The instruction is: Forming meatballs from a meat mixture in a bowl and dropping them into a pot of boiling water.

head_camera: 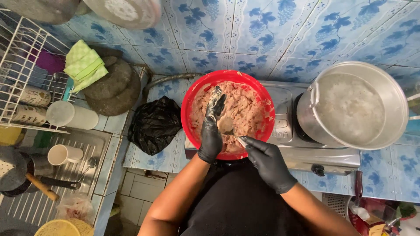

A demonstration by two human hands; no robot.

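Observation:
A red plastic bowl full of pinkish, pasty meat mixture sits on the left side of a metal stove. My left hand, in a black glove smeared with the mix, reaches over the bowl with its fingers curled around a lump of the mixture. My right hand, also in a black glove, grips a spoon whose bowl rests against the lump by my left hand.
A large steel pot of bubbling water stands on the stove's right burner. A black plastic bag lies left of the bowl, with stone mortars and a green cloth behind. A dish rack, cups and sink are at far left.

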